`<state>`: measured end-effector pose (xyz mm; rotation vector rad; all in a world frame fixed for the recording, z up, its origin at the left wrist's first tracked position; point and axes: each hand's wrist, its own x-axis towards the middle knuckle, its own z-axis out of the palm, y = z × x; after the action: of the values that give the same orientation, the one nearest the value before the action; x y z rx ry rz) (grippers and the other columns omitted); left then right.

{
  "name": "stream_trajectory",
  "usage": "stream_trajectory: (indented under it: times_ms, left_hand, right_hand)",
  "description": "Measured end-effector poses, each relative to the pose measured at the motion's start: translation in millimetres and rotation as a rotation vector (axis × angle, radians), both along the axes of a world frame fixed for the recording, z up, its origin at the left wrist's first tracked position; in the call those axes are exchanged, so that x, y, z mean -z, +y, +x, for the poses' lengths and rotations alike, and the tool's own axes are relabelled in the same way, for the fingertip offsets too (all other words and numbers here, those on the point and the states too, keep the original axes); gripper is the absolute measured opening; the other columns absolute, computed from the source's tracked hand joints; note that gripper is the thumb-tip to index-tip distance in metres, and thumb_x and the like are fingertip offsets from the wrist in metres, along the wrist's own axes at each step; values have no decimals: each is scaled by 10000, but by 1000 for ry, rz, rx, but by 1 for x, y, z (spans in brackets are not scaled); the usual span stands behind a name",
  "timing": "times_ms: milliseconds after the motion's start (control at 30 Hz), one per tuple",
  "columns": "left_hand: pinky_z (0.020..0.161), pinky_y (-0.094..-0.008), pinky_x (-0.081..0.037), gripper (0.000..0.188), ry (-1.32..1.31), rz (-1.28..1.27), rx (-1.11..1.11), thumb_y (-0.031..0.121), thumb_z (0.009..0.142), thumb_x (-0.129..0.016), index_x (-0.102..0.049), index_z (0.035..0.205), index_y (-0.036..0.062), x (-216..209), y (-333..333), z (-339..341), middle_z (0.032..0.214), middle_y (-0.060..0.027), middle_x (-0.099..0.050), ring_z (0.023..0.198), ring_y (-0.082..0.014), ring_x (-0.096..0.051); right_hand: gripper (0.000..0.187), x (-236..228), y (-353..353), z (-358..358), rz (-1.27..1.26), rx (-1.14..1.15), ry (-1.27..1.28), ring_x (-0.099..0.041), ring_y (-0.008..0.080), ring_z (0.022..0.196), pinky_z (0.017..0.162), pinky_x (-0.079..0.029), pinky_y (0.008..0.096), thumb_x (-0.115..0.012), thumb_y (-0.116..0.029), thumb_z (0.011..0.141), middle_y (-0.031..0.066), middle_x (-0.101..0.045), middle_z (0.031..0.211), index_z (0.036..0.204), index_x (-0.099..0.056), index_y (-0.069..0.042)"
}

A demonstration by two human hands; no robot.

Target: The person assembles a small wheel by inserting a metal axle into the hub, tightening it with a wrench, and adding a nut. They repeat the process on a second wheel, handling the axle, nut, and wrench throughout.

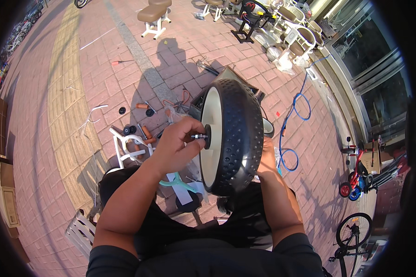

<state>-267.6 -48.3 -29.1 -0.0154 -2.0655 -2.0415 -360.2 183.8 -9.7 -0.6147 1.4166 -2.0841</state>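
Note:
A wide black wheel (239, 138) with a studded tyre and a cream-coloured inner side stands upright in front of me, above my lap. The fingers of my left hand (182, 143) pinch the threaded metal axle (199, 136) that sticks out of the black hub (208, 136). At the wheel's right side is my right hand (266, 157), gripping it from there; its fingers are mostly hidden behind the tyre. Beneath the wheel, a mint-green curved part (182, 185) and a white paper strip (180, 191) lie near my knees.
White tube frame pieces (125, 145), an orange-handled tool (148, 134) and small black discs (122, 111) lie at left. An open cardboard box (239, 76) sits beyond the wheel. A blue hose (295, 108) curls at right. White seats (300, 37) crowd the far right; small bikes (354, 177) stand nearer.

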Motion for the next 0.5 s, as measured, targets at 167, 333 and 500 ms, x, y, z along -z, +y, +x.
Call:
stream_trajectory:
  times_ms: [167, 333, 500]
  left_hand:
    - [678, -266, -525, 142, 157, -246, -40, 31, 884, -663, -632, 1016, -10, -11, 0, 4, 859, -55, -637, 773, -119, -670]
    - [627, -249, -539, 219, -85, -30, 82, 53, 938, -661, -631, 1147, -2, -12, -9, 5, 964, -71, -674, 809, -93, -673]
    - [591, -248, -542, 169, 155, 30, -42, 123, 994, -618, -645, 1090, -14, -1, 2, -1, 839, -62, -686, 721, -100, -673]
  right_hand:
    - [235, -2, 1, -3, -172, -33, -144, -675, 158, 961, 866, -573, 306, -640, 66, 915, 109, -697, 1125, 1148, -669, 61]
    - [238, 0, 2, -3, -156, 6, -155, -682, 171, 961, 870, -574, 321, -644, 59, 905, 124, -701, 1119, 1142, -668, 66]
    - [221, -2, 4, -5, -90, 21, -113, -683, 169, 954, 855, -571, 316, -644, 56, 905, 128, -705, 1107, 1124, -672, 71]
